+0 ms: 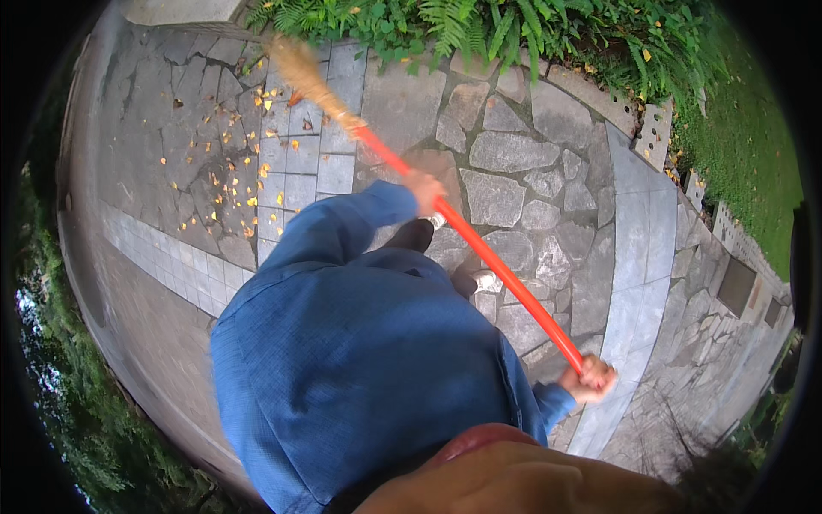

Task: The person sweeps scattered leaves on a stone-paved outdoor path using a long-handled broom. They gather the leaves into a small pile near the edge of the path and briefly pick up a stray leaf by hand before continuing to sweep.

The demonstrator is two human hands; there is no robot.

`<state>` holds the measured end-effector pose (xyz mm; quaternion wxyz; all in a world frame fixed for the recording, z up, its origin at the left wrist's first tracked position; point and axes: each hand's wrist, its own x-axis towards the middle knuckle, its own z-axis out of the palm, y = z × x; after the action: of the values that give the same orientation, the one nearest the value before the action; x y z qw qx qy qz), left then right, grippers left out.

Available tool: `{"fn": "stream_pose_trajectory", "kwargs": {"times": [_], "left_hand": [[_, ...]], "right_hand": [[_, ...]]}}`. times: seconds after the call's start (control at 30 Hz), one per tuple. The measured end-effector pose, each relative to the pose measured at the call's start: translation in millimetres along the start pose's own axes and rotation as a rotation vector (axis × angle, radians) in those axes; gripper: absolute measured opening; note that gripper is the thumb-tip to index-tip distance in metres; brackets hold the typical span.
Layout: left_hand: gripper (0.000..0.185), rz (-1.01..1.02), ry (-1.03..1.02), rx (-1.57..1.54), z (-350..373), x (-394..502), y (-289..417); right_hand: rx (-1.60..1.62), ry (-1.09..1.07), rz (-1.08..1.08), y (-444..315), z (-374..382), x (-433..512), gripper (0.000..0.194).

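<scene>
A broom with a red handle (491,260) runs diagonally across the view, from upper left to lower right. My left hand (424,191) grips the handle a little below the bristle head. Around the handle's far end, at the lower right, my right hand (589,380) is closed. The straw bristles (298,67) are blurred and lie over the paving near the planted edge, at the upper left. Yellow fallen leaves (234,186) are scattered on the stone paving left of the broom, and a brown leaf (295,98) lies beside the bristles.
Irregular stone paving (498,196) surrounds my feet. Green ferns (501,29) hang over the edge at the top. A pale stone block (183,9) stands at the top left. Perforated edging blocks (654,135) border a lawn (751,148) on the right.
</scene>
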<state>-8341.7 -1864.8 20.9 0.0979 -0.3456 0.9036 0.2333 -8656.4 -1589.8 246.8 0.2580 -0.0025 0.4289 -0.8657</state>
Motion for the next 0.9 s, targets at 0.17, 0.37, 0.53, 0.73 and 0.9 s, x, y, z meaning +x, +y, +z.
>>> {"fn": "stream_pose_trajectory", "kwargs": {"times": [0.17, 0.37, 0.53, 0.73, 0.9], "left_hand": [[0.007, 0.066, 0.217, -0.309, 53, 52, 15], [0.013, -0.145, -0.102, -0.011, 50, -37, -135], [0.016, -0.145, -0.268, 0.013, 26, -89, -90], [0.02, 0.528, -0.43, -0.274, 52, -88, 164], [0.014, 1.026, -0.155, -0.341, 55, -96, 335]], "right_hand": [[-0.175, 0.086, -0.172, -17, 14, -16, 0.038], [-0.019, -0.002, 0.203, 126, 16, -56, 0.029], [0.098, 0.105, 0.222, 90, -38, -62, 0.033], [-0.263, 0.348, -0.44, -167, -191, -167, 0.037], [-0.201, 0.139, -0.716, -326, -202, -339, 0.026]]}}
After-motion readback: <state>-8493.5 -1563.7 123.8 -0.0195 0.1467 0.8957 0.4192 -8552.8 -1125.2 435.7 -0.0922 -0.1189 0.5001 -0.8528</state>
